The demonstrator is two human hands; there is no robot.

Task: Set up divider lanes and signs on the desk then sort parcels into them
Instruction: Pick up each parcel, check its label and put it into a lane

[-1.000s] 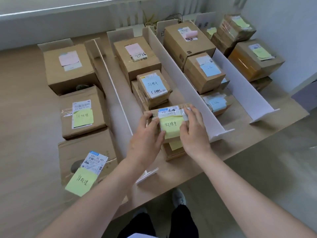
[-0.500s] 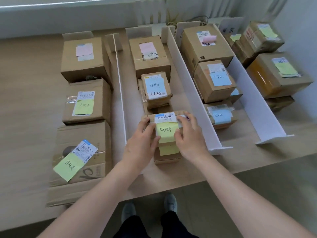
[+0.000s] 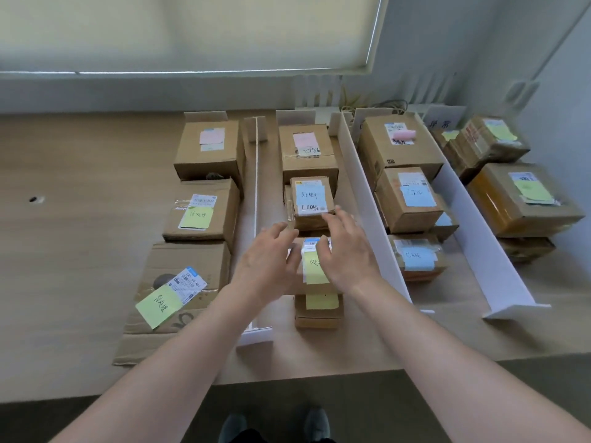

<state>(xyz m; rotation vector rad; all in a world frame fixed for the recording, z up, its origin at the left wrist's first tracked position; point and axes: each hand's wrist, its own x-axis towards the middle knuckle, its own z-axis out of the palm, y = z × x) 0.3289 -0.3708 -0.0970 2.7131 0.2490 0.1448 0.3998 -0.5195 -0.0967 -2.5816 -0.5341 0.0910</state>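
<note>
Two bare hands are hovering over a small brown cardboard parcel with a yellow-green sticky note (image 3: 315, 266), which is sitting on top of another low cardboard parcel (image 3: 318, 311) in the second lane of a pale wooden desk (image 3: 80, 219). The parcel is lying just right of the thin white divider strip (image 3: 256, 219) and left of the tall white foam-board divider (image 3: 367, 199), directly in front of a small stacked box carrying a blue note (image 3: 309, 199).

The left hand (image 3: 265, 260) is resting with relaxed fingers against the parcel's left edge. The right hand (image 3: 347, 251) is spreading straight fingers across its top, partly covering the note. Neither hand is gripping it.

The little box is looking light and stiff, with clear tape over its label likely making the top slick; the loose note could peel if rubbed. Taking it by the two short cardboard sides, thumbs low, would probably be safest, since it is perched on a narrower stack that could shift.

Beyond the foam-board divider, more taped boxes with blue and yellow notes are filling the lanes, and a white sign card (image 3: 443, 121) is standing at the back.
</note>
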